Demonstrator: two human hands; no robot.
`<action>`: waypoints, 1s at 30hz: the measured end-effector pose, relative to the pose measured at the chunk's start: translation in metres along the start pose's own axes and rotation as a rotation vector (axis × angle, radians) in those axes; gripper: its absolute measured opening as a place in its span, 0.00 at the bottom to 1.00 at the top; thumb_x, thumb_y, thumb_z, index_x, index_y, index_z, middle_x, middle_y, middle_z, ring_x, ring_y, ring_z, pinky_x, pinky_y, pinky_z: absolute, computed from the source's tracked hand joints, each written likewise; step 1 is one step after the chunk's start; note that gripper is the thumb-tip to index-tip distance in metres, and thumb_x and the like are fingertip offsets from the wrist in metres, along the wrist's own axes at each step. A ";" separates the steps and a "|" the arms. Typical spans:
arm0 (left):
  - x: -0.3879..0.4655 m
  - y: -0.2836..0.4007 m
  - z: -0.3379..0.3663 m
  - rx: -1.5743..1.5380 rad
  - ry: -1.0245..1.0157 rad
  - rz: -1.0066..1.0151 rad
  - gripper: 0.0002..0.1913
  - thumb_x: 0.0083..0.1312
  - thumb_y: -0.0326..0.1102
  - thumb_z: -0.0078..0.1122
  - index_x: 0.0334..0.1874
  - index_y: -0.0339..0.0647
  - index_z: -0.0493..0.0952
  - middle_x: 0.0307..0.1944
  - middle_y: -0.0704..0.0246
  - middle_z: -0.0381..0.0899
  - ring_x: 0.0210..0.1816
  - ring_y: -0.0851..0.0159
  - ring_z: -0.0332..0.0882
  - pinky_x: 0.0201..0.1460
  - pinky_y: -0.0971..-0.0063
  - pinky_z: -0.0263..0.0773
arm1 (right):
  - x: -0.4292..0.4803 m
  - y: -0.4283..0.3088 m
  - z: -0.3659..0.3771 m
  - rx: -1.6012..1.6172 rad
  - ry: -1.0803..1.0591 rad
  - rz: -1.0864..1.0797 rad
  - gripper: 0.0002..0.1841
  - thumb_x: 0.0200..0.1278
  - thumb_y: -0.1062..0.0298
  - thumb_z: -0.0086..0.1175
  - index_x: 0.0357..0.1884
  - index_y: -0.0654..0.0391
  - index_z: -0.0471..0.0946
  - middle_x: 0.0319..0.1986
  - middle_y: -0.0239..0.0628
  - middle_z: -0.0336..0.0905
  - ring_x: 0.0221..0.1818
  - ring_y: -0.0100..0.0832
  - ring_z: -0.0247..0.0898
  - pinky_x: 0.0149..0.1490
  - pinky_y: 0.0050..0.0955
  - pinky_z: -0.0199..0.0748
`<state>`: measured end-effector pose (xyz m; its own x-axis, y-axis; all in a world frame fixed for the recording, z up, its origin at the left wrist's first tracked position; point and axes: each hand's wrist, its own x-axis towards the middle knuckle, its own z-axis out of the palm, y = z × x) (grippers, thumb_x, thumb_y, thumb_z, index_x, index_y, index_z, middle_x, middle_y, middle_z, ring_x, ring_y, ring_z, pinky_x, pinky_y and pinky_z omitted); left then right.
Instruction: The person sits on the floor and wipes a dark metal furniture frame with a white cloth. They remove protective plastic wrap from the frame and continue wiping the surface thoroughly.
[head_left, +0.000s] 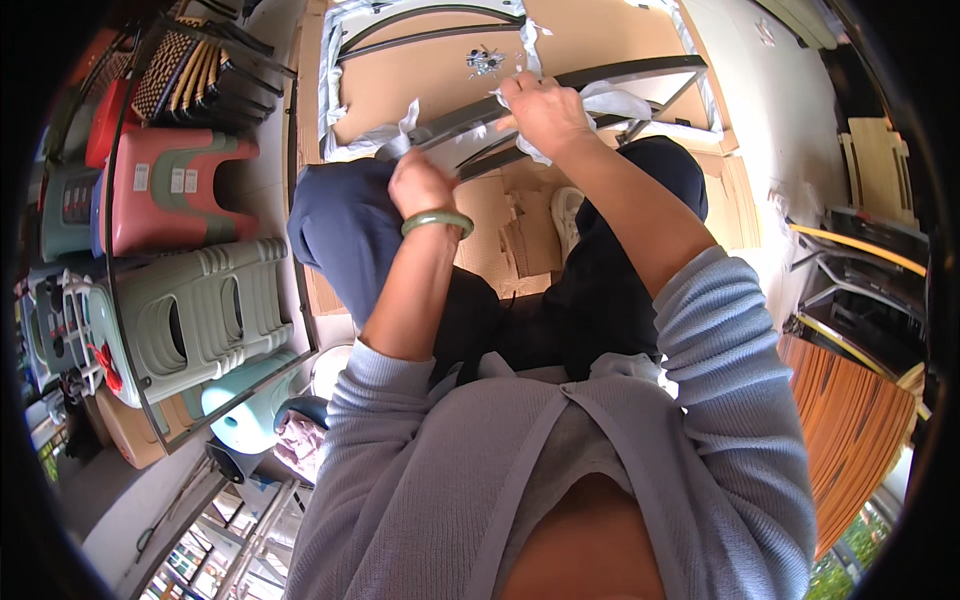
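Note:
A dark metal frame (469, 116) with a curved bar lies slantwise in front of my knees, above an opened cardboard box. My right hand (544, 112) grips its middle, together with some white foam wrapping (616, 102). Below the frame's left end is my left hand (424, 184), fingers curled, with a green bangle at the wrist. Motion blur hides what its fingers touch. Close by, a torn white strip (409, 116) stands up. A small pile of screws and fittings (486, 61) rests on the cardboard (420, 82) beyond the frame.
Another curved metal frame (431, 19) lies at the box's far side, near white-wrapped edges. Torn cardboard (532, 236) is between my feet. Stacked plastic stools (195, 315) and a pink stool (176, 191) fill a rack at left. Folded chairs (862, 262) and a wood-grain board (847, 435) stand at right.

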<state>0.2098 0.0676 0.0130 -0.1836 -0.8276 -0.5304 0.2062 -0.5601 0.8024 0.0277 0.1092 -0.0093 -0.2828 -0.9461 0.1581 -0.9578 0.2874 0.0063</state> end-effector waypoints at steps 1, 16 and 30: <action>-0.015 0.003 -0.006 0.020 0.007 0.040 0.12 0.62 0.37 0.43 0.20 0.44 0.65 0.14 0.73 0.61 0.15 0.72 0.56 0.23 0.73 0.64 | 0.005 0.001 0.001 -0.055 0.059 0.018 0.23 0.49 0.49 0.64 0.40 0.55 0.73 0.37 0.39 0.78 0.38 0.42 0.80 0.37 0.37 0.79; 0.048 0.028 0.007 1.706 -0.199 0.895 0.29 0.54 0.42 0.66 0.60 0.48 0.70 0.59 0.62 0.72 0.62 0.54 0.67 0.66 0.54 0.57 | 0.014 -0.002 -0.005 0.186 0.109 0.095 0.28 0.53 0.50 0.64 0.49 0.60 0.72 0.41 0.42 0.77 0.41 0.46 0.78 0.41 0.40 0.76; 0.018 0.008 -0.027 1.504 -0.564 0.760 0.12 0.47 0.40 0.72 0.30 0.46 0.79 0.27 0.68 0.77 0.34 0.57 0.79 0.36 0.63 0.74 | -0.109 -0.056 0.020 1.563 -0.163 0.653 0.15 0.67 0.65 0.54 0.50 0.62 0.75 0.41 0.35 0.79 0.43 0.26 0.74 0.50 0.27 0.71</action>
<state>0.2344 0.0468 0.0022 -0.8193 -0.5692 -0.0687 -0.5197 0.6866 0.5085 0.1116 0.1937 -0.0462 -0.5272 -0.7718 -0.3556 0.2064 0.2896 -0.9346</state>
